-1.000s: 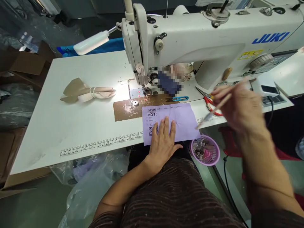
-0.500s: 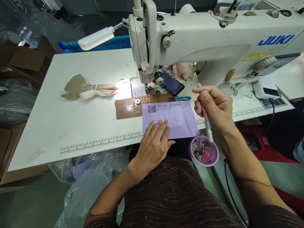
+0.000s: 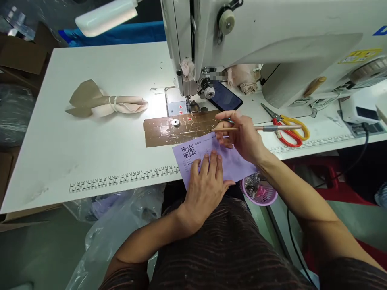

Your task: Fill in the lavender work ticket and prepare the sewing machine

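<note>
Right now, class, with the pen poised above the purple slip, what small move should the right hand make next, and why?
Probably lower the pen tip onto the purple slip. The left hand lies flat on the slip, pinning it to the table, while the right hand holds the pen just over its upper edge.

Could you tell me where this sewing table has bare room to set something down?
Bare: the wide stretch left of the brown strip, between the fabric roll and the ruler. Crowded: around the purple sheet, both hands, the scissors and phone.
</note>
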Motion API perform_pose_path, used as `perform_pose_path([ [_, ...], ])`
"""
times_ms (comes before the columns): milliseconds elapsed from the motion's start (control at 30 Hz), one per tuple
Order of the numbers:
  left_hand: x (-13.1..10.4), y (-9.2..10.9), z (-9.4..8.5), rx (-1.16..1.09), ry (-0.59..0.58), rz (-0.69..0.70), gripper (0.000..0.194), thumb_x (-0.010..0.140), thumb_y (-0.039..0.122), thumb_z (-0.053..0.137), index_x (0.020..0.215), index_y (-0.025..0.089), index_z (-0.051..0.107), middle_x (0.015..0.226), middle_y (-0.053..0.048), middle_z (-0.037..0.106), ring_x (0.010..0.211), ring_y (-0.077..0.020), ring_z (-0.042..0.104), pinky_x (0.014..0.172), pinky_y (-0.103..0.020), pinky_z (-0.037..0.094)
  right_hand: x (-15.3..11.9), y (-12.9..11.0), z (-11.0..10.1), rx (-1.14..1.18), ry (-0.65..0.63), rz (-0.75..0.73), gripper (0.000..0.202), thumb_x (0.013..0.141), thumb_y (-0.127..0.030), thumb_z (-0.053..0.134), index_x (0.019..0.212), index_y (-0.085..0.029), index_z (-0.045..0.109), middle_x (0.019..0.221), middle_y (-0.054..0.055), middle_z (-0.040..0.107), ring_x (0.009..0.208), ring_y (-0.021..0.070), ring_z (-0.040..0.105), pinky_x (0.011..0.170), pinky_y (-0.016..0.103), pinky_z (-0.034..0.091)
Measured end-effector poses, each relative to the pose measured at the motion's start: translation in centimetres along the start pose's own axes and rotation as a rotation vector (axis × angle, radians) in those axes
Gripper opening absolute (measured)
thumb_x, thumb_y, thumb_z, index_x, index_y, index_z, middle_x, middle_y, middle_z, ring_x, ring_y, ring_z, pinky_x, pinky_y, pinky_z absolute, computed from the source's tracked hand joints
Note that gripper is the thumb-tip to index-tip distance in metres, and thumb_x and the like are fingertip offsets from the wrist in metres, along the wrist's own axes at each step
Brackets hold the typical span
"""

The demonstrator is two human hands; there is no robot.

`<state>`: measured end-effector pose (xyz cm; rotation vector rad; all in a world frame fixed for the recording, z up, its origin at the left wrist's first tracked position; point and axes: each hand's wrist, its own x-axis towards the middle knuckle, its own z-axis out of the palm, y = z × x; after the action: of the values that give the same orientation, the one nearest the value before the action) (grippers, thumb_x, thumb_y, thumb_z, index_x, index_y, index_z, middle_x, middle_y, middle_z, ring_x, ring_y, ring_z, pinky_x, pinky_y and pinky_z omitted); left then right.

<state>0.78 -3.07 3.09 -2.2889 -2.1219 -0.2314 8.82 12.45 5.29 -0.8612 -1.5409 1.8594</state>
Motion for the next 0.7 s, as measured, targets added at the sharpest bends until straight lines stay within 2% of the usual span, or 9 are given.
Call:
perform_pose_path([
  [100,-0.3,0.4,0.3,0.010,0.007,-0.023,0.054,0.104,0.043,0.040,0.140,0.006,0.053,0.147,-0.017,0.053,0.128,-0.0311,0.056,0.111,-0.051,0.042,1.0,1.2,1.0,-0.125,0.022,-0.005,0.037,0.089,-0.057,0.057,0.087,-0.021,0.060,0.069,0.000,0.060,0.057,0.0116,0.052,0.044,0.023,0.035],
  [167,-0.3,0.4,0.5,0.017,0.009,-0.032,0.050,0.105,0.038,0.040,0.141,0.007,0.053,0.147,-0.016,0.053,0.129,-0.0299,0.055,0.112,-0.049,0.042,1.5,1.9,1.4,-0.215,0.017,-0.058,0.031,0.089,-0.049,0.059,0.080,-0.020,0.063,0.071,0.000,0.059,0.058,0.0106,0.050,0.048,0.023,0.037],
  [300,-0.3,0.0,0.6,0.019,-0.002,-0.031,0.047,0.104,0.032,0.042,0.143,0.008,0.051,0.150,-0.016,0.049,0.132,-0.0295,0.053,0.114,-0.049,0.041,1.7,2.8,1.6,-0.310,0.058,-0.164,0.018,0.084,-0.037,0.065,0.077,-0.020,0.064,0.066,-0.002,0.056,0.054,0.0096,0.042,0.050,0.024,0.034],
  [467,-0.6,-0.8,0.8,-0.045,0.008,-0.001,0.046,0.105,0.034,0.041,0.142,0.009,0.052,0.149,-0.014,0.051,0.130,-0.0275,0.055,0.112,-0.047,0.043,1.5,3.3,1.5,-0.327,0.075,-0.184,0.023,0.087,-0.032,0.055,0.068,-0.020,0.061,0.060,-0.003,0.051,0.056,0.0108,0.043,0.054,0.026,0.036],
  [567,-0.7,-1.5,0.9,-0.102,0.058,-0.023,0.045,0.104,0.036,0.044,0.135,0.008,0.058,0.142,-0.014,0.058,0.126,-0.0264,0.057,0.109,-0.043,0.046,1.3,3.5,1.6,-0.365,0.074,-0.236,0.024,0.088,-0.030,0.050,0.068,-0.021,0.059,0.063,-0.002,0.053,0.059,0.0121,0.047,0.058,0.028,0.039],
  [700,-0.8,-2.0,0.8,-0.105,0.106,-0.046,0.040,0.103,0.030,0.047,0.130,0.005,0.061,0.136,-0.015,0.062,0.119,-0.0252,0.060,0.104,-0.039,0.049,1.1,3.8,1.9,-0.466,0.079,-0.288,0.024,0.087,-0.026,0.046,0.067,-0.022,0.057,0.065,-0.001,0.057,0.060,0.0129,0.048,0.059,0.029,0.040],
])
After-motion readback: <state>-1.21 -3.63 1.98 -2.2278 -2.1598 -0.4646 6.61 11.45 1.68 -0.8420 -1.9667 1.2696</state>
